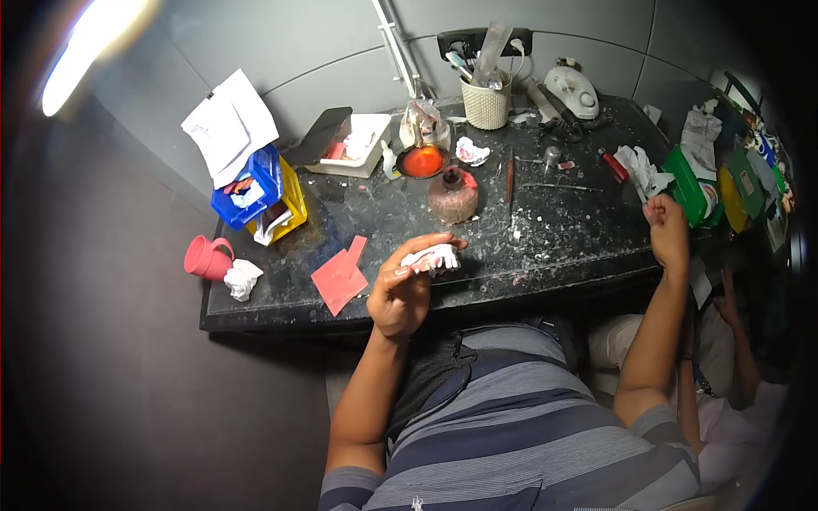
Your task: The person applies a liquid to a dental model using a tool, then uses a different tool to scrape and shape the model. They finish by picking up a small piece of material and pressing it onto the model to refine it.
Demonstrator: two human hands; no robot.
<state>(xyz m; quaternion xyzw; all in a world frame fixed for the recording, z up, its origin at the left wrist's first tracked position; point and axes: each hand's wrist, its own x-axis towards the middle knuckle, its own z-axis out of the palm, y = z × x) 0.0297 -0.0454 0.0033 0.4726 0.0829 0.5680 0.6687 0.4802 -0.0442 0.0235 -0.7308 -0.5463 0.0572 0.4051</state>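
Note:
My left hand [402, 294] is raised at the table's front edge. Its thumb and fingers are closed around a small dental model [433, 258], white with pink parts and a toothed edge. Over the right side of the table is my right hand [669, 232], its fingers pinched together beside a crumpled white tissue [645, 173]. A thin pale strip shows at those fingertips; I cannot tell what it is. Close by, on the tabletop, lies a red handle [613, 167]. A round, pinkish spirit burner [453, 196] stands beyond my left hand.
Pink wax sheets [339, 279] lie left of my left hand, near a pink mug [209, 258]. Behind are a white box [365, 145], a dish with red contents [423, 161] and a basket of tools [487, 104]. A green box [692, 189] borders my right hand; another person sits at right.

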